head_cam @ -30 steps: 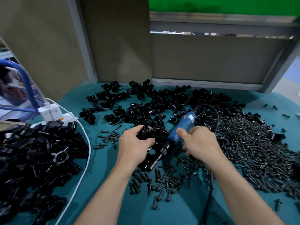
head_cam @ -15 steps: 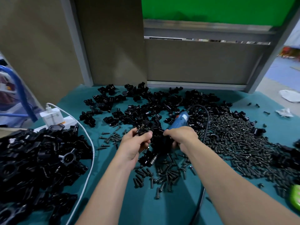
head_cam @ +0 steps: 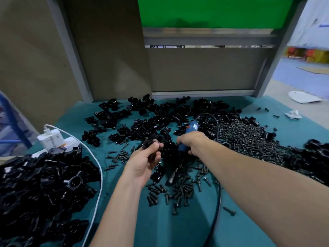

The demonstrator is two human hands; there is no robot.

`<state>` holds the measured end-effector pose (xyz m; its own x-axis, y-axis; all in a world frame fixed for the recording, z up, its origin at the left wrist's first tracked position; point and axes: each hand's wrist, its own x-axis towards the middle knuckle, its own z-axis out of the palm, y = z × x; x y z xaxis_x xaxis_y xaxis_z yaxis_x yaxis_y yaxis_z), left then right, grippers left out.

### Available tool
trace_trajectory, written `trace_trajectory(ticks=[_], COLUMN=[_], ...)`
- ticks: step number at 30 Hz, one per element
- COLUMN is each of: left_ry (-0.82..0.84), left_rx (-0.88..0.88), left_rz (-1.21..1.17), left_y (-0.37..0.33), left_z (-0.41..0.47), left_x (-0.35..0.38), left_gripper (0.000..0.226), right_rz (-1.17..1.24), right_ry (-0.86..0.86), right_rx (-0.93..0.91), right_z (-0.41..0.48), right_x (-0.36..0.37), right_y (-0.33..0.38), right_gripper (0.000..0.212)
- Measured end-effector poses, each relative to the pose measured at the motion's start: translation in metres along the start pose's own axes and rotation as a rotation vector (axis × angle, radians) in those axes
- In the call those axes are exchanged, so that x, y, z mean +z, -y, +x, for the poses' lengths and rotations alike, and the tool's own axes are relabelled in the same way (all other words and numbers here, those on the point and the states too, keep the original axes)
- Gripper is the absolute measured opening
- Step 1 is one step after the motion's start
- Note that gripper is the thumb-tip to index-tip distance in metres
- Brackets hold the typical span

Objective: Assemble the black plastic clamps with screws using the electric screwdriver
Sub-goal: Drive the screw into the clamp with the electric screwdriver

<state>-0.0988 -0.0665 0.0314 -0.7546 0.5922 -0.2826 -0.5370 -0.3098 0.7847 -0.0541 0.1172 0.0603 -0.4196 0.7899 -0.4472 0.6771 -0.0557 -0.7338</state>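
At my far left, a heap of black clamps (head_cam: 44,184) covers the corner of the teal worktop (head_cam: 178,229). A white charger block (head_cam: 50,139) sits just behind the heap, and its white cable (head_cam: 97,168) curves along the heap's edge. My left hand (head_cam: 144,163) is raised a little over the cloth, fingers curled around a single black clamp piece (head_cam: 151,146) held at the fingertips. Loose screws (head_cam: 178,189) lie scattered below it. My right hand (head_cam: 194,143) is wrapped round the blue electric screwdriver (head_cam: 192,126), whose metal tip (head_cam: 171,179) points down toward me among those screws. Its black cord (head_cam: 218,193) loops beside my right forearm. Further right lies a big pile of screws (head_cam: 249,138), and unassembled clamp parts (head_cam: 151,118) spread across the back.
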Motion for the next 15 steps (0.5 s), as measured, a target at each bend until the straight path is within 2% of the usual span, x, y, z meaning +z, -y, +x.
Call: trace_trajectory(ticks=[4,6,8,12,15], left_ry=[-0.015,-0.004,0.012,0.020,0.013], left_rx=[0.065,0.070,0.061,0.040,0.062], left_rz=[0.145,0.185,0.212,0.341,0.524], left_y=[0.004,0.004,0.005,0.011,0.017], left_z=[0.001,0.002,0.001,0.002,0.004], left_x=[0.001,0.002,0.002,0.006,0.006], left_gripper=[0.011,0.012,0.013,0.010,0.010], right_rz=[0.288,0.527,0.824,1.221,1.328], right_ry=[0.071,0.129,0.251,0.564,0.707], right_rx=[0.007,0.046,0.106,0.114,0.042], right_z=[-0.003,-0.007,-0.011,-0.022,-0.024], right_x=[-0.009,-0.020,-0.034,-0.046,-0.047], right_y=[-0.005,-0.011,-0.016,-0.024,-0.027], right_gripper=[0.042,0.033,0.036,0.037,0.028])
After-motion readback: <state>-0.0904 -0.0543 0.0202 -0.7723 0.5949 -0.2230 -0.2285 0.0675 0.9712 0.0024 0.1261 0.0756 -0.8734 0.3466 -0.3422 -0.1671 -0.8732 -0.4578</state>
